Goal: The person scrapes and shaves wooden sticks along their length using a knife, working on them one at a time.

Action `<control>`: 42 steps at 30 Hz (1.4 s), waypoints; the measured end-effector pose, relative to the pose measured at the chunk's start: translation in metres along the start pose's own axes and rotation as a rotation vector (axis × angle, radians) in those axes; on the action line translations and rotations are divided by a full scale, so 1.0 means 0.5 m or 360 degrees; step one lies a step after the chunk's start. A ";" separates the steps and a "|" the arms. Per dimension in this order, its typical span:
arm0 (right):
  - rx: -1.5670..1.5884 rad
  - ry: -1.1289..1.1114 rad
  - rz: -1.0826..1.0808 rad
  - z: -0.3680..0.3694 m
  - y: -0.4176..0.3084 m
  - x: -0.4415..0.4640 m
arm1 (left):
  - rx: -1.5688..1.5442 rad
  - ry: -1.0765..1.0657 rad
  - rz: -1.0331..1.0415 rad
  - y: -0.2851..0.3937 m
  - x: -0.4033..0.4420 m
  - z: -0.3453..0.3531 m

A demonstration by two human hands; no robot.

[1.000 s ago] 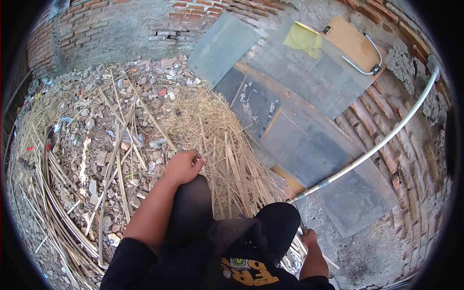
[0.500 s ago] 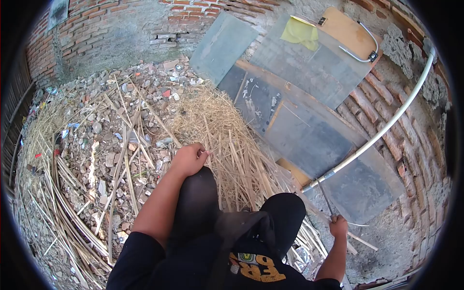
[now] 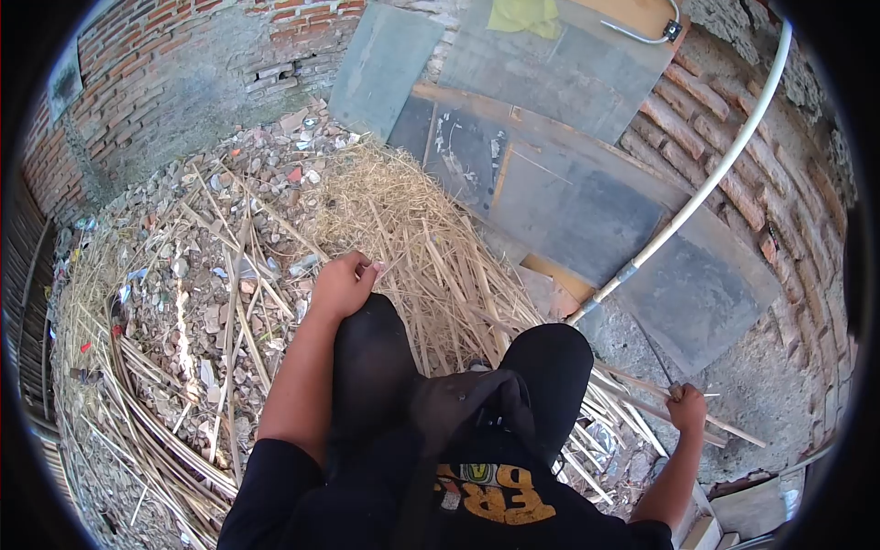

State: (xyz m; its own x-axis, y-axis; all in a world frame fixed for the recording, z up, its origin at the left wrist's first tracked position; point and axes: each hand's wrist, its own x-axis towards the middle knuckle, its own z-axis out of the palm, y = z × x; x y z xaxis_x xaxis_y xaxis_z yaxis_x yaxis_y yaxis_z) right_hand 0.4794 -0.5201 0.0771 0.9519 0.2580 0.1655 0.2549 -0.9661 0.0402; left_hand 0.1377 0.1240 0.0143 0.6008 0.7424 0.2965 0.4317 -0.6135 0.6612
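Note:
My left hand rests on my left knee with its fingers curled together; what they hold, if anything, is too small to tell. To the right of my right knee, my right hand is closed round the handle of a knife, its long thin dark blade pointing up and left. Split bamboo strips lie beside and under that hand. Between and ahead of my knees spreads a pile of straw-like shavings and thin strips.
Rubble with long strips covers the ground at left. A curved pale pipe runs from the brick wall down to the ground near my right knee. Grey boards lean along the right. A bamboo fence stands far left.
My right hand has moved outward to the right and upward with the knife, away from my leg. My left hand stays on the knee. The view has shifted a little.

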 end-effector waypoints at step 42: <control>0.1224 0.0114 -0.0439 -0.224 -0.122 -0.038 | 0.0299 -0.0463 0.1015 0.262 -0.093 -0.048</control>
State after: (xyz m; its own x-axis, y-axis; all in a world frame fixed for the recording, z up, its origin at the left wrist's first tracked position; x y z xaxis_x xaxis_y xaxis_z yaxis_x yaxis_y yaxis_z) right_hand 0.4268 -0.4663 0.1817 0.8314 0.4599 0.3118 0.5484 -0.5886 -0.5940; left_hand 0.1503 0.0157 0.1037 0.9176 0.1390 0.3724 0.0301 -0.9585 0.2836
